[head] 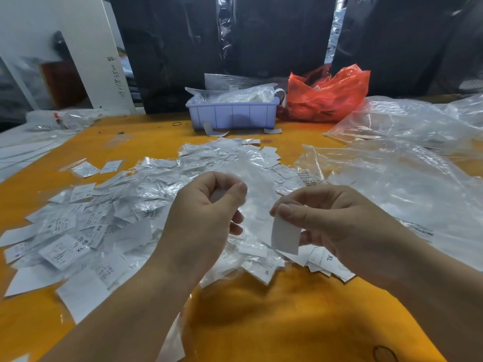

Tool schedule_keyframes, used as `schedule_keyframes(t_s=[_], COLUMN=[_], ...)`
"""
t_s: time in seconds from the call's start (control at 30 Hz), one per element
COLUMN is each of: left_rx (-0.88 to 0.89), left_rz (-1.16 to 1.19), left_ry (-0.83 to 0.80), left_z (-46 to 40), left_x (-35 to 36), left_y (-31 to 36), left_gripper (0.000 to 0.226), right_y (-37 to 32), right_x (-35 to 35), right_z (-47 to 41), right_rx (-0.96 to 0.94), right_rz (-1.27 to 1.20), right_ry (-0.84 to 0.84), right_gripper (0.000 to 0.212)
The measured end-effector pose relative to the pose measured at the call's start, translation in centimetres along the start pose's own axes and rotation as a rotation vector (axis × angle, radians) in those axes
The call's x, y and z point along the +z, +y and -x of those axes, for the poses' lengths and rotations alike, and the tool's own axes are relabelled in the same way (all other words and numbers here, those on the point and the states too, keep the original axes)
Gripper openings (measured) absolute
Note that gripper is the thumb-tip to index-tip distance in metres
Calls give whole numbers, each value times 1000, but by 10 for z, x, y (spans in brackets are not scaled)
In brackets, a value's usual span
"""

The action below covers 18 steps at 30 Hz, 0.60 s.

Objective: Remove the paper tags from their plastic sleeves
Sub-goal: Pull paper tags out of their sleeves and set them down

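Item: white rectangular paper tag (285,237), blank side toward the camera. It is pinched at its upper edge between thumb and forefinger of the right hand (321,220) and hangs down with its long axis close to vertical, above the near edge of the heap.

Item: thin clear plastic sleeve (257,205), blurred and hard to outline. It is taken to be held by the left hand (206,212), whose thumb and curled fingers are closed in a pinch; the film trails to the right of that hand, toward the tag. Whether the tag is fully out of the sleeve cannot be told.

Relation: the two hands are held side by side, near each other, above the heap, the tag lying to the right of the sleeve; the separation is judged to run sideways, hand away from hand.

Item: heap of white tags in clear sleeves (109,218), spread across the orange table (287,322).

Item: lavender plastic bin (231,116), at the far side of the table, well apart from both hands.
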<state>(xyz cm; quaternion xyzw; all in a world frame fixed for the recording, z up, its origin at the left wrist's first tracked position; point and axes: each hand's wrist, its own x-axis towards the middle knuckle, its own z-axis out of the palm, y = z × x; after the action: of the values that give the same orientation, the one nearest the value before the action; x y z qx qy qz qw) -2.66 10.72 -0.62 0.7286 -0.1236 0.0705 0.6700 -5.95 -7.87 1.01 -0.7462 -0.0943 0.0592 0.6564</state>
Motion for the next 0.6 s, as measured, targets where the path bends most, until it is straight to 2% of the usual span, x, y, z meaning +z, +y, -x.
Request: schedule_keyframes(t_s=[0.1, 0.3, 0.43, 0.6], left_rx=[4, -37, -56, -31], left_rz=[13, 65, 36, -175], left_ry=[-7, 12, 33, -36], left_z=[0, 0, -2, 3], left_x=[1, -2, -5, -3], left_y=[1, 3, 4, 5], left_gripper=[9, 15, 3, 35], right_y=[2, 3, 0, -1], right_x=[4, -2, -5, -4], right_z=[1, -2, -2, 0], right_rx=[15, 25, -6, -59], right_rz=[-32, -98, -171, -192], right_ry=[-34, 117, 155, 139], right_gripper=[40, 29, 30, 42])
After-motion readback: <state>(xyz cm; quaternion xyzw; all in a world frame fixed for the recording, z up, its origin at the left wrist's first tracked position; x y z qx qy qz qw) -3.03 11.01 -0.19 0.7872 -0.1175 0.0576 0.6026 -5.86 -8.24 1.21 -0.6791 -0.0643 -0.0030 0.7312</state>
